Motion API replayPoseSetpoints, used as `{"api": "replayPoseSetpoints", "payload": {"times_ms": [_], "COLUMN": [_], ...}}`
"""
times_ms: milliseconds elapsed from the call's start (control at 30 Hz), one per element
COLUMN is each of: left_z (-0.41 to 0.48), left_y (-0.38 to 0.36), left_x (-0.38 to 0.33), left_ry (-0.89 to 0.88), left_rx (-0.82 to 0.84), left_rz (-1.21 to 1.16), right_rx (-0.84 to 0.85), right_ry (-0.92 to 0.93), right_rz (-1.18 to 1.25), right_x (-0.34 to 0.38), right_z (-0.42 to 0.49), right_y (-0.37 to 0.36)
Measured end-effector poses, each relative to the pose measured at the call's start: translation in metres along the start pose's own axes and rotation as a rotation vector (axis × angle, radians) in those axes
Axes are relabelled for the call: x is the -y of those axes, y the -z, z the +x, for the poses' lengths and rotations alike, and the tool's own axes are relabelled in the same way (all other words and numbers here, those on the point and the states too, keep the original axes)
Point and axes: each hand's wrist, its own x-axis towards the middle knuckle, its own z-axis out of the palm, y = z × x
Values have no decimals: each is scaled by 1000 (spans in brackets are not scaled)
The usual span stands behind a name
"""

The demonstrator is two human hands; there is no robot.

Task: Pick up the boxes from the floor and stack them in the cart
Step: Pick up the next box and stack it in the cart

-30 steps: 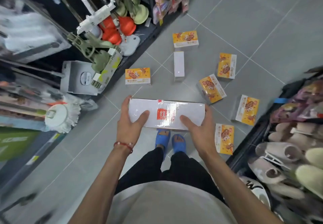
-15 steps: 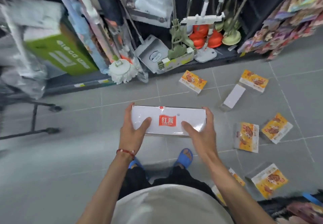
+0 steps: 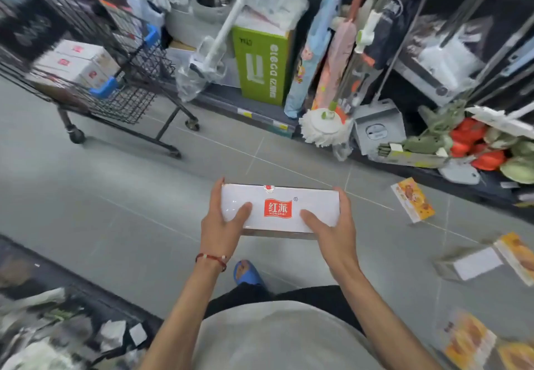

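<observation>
I hold a long white box (image 3: 284,196) with a red logo level in front of me, above the grey floor. My left hand (image 3: 221,222) grips its left end, thumb on top. My right hand (image 3: 335,225) grips its right end the same way. A black wire cart (image 3: 135,72) on wheels stands at the upper left, well apart from the box, with several white boxes (image 3: 75,62) stacked inside. Orange and yellow boxes lie on the floor to my right: one (image 3: 413,199) near the shelf, one (image 3: 517,254) further right, others (image 3: 468,340) at the bottom right.
A shelf of mops, brooms and a green carton (image 3: 263,66) lines the far side of the aisle. A round white mop head (image 3: 323,130) and a grey box (image 3: 377,128) sit at its base. A low shelf of goods (image 3: 57,320) is at my lower left.
The view has swung left with the box in both hands: the cart has come into sight at the upper left, and the boxes on the floor have slid to the right edge.
</observation>
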Motion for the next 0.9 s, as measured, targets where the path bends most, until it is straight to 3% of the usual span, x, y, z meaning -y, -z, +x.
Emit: {"api": "replayPoseSetpoints", "payload": {"times_ms": [233, 567, 900], "left_z": [48, 147, 280], "left_y": [122, 230, 333], "left_x": [28, 36, 20], "left_ry": [71, 161, 175], "left_rx": [-157, -395, -568], "left_rz": [-70, -160, -204], "right_rx": [181, 408, 506], "right_ry": [20, 80, 109], "right_rz": [-91, -178, -140], "right_x": [41, 105, 200], "right_z": [-2, 55, 120], "right_y": [-137, -308, -471]}}
